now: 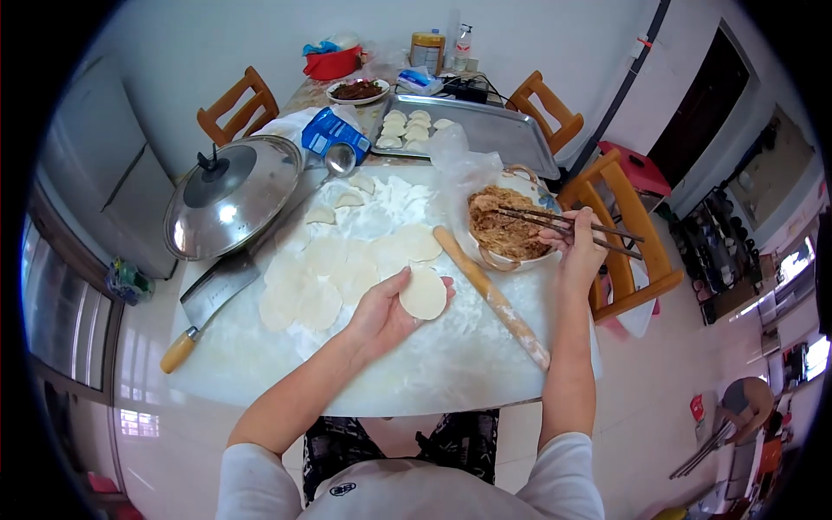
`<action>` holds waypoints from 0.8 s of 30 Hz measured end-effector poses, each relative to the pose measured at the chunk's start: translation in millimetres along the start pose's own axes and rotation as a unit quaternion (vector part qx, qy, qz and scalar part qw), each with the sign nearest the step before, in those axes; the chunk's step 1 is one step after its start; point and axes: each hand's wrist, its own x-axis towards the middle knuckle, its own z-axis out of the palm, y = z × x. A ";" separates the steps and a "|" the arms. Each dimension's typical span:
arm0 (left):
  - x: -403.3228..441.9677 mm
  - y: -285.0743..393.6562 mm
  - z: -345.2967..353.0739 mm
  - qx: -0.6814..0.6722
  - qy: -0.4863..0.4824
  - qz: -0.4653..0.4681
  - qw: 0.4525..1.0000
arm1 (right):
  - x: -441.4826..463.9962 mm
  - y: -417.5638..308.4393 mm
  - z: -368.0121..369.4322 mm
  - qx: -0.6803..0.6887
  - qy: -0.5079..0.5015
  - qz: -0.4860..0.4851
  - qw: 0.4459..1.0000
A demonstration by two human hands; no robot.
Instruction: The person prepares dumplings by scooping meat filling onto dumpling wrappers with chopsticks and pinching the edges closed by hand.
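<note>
Judging this scooping, we noted left hand [379, 318] half-curled round wrapper [424, 294], right hand [581, 243] gripping chopsticks [626, 235], filling [504, 236] at their tips; next lift needed steadiness.

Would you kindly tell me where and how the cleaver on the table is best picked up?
I'd take the cleaver by its wooden handle, with the left hand coming from the near left once the dough wrapper is set down. The handle is slim and points that way, while the broad metal blade lies farther in, close to the lid.
</note>
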 end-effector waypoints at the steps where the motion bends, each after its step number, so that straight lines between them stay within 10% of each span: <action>1: -0.2 0.1 0.1 0.007 -0.003 0.000 1.000 | 0.3 0.7 0.1 -0.001 -0.003 0.000 1.000; 24: -0.3 1.2 -1.8 0.000 -0.031 -0.002 1.000 | 1.4 -4.2 -3.6 0.071 0.024 0.026 0.997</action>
